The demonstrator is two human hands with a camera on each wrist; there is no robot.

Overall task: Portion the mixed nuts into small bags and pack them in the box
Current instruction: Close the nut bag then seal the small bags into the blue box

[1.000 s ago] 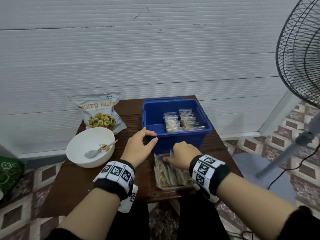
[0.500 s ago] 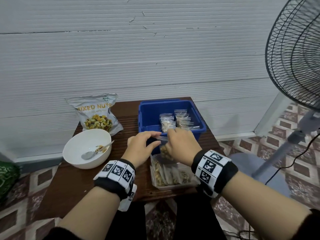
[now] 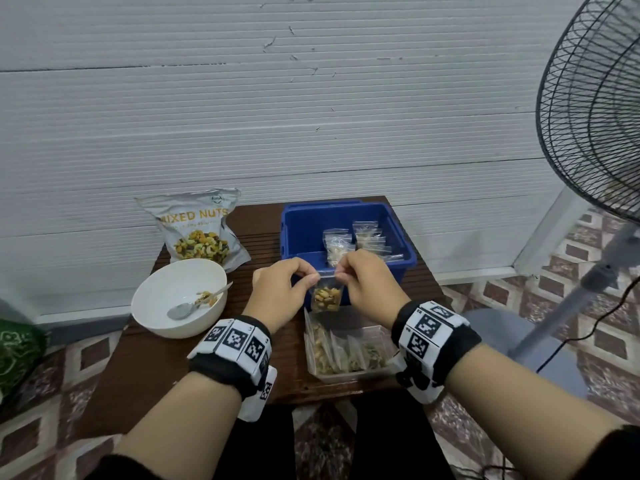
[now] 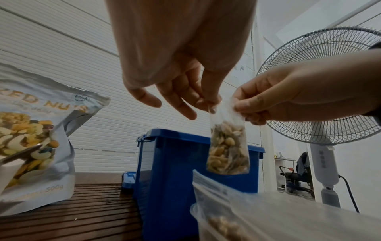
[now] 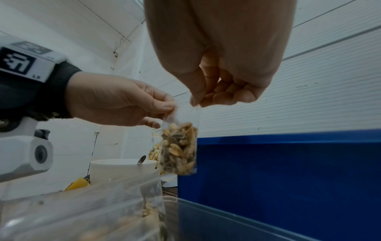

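Observation:
A small clear bag of nuts [image 3: 326, 296] [image 4: 227, 148] [image 5: 179, 148] hangs in the air just in front of the blue box [image 3: 304, 223]. My left hand [image 3: 281, 292] [image 4: 206, 104] pinches its top left corner and my right hand [image 3: 365, 284] [image 5: 203, 99] pinches the top right corner. Several filled small bags [image 3: 356, 241] stand inside the blue box. Below the hands, a clear tray [image 3: 377, 373] holds several more filled bags. The large mixed nuts pouch [image 3: 198, 230] leans against the wall at the back left.
A white bowl [image 3: 157, 303] with a metal spoon [image 3: 188, 305] and a few nuts sits on the left of the small brown table [image 3: 156, 368]. A standing fan [image 3: 595, 140] is close on the right. The ribbed white wall is right behind the table.
My right hand lifted one small bag out of the clear tray, and my left hand left the box rim to take its other top corner. The bag now hangs higher between both hands.

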